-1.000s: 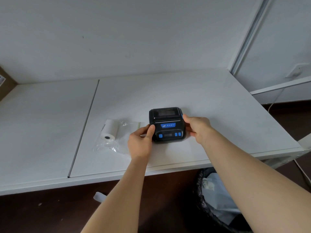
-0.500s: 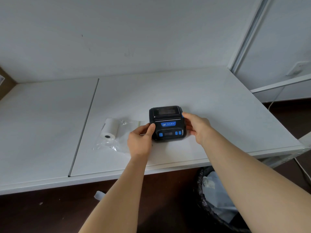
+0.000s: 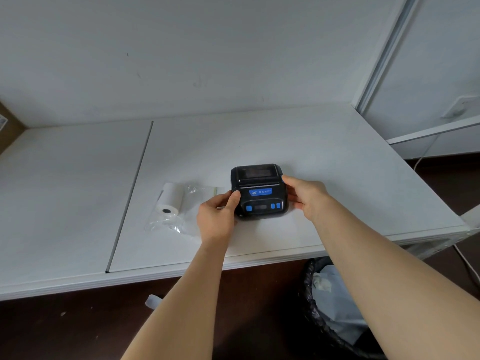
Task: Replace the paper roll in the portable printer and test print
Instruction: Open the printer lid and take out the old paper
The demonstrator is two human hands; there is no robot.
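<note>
Item, portable printer [image 3: 259, 193]: black with blue buttons, lid closed, flat on the white worktop [image 3: 337, 157] near its front edge. My left hand [image 3: 217, 216] grips its left side, thumb on the top corner; my right hand [image 3: 306, 197] grips its right side, fingers [image 3: 288, 181] curled against the casing. Item, paper roll [image 3: 170, 200]: white, lying in a clear wrapper [image 3: 189, 216] just left of the printer. Item, bin [image 3: 330, 307]: black-lined, below the worktop edge.
</note>
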